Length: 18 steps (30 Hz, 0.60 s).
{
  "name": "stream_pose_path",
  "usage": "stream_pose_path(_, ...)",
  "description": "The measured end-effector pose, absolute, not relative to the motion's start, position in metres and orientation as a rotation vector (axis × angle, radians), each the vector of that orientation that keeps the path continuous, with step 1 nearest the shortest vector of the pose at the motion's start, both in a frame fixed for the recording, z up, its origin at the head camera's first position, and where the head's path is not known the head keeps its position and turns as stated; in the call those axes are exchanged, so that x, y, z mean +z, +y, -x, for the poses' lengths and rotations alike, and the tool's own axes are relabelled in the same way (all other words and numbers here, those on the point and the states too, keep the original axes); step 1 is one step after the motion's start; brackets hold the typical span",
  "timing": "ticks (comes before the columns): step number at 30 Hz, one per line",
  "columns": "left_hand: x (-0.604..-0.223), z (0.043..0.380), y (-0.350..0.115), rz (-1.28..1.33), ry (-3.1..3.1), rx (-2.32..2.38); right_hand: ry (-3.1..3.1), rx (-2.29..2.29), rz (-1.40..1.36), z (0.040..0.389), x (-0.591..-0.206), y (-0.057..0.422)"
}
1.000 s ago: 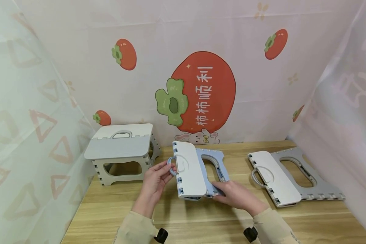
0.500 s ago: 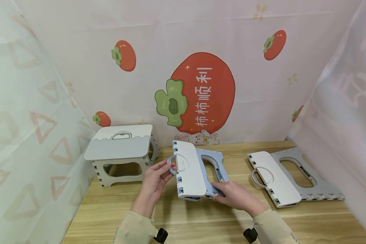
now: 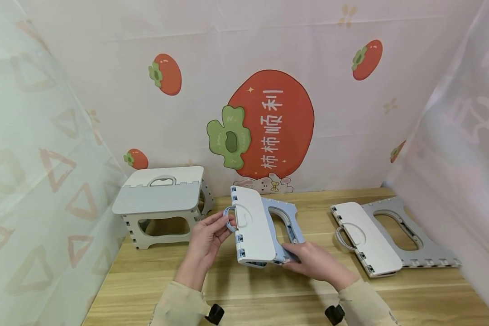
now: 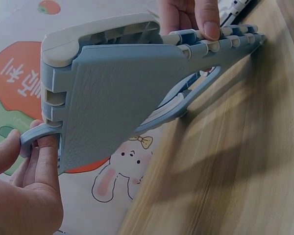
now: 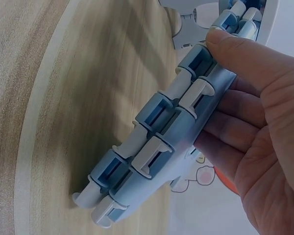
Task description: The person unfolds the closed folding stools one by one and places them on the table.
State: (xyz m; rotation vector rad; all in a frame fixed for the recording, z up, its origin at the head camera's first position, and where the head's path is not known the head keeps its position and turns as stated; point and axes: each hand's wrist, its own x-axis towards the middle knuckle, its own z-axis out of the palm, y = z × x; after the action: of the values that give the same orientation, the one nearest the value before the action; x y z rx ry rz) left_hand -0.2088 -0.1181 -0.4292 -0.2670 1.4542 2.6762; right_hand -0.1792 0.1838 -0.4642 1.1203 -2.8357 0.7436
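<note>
Between the hands a white and blue folding stool is held folded flat and tilted, its white top panel facing up and its blue legs to the right. The left hand hooks its fingers through the blue carry handle, thumb against it. The right hand grips the hinged edge of the legs, thumb on one side and fingers on the other. In the left wrist view the textured blue half of the seat hangs beneath.
At the left a grey and white folding stool stands unfolded. A folded grey and white stool lies at the right, its handle towards the middle. The wooden table backs onto a cloth printed with persimmons.
The handle side of the held stool has risen very slightly with the left hand. Both hands keep their grips, and the other two stools stay where they were.
</note>
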Motion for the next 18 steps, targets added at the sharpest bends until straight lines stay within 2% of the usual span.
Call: stream_pose_path(18, -0.4195, 0.2056, -0.1171, 0.26, 1.416, 2.696, -2.801, 0.774, -1.145, 0.1775, -0.465, 0.1824)
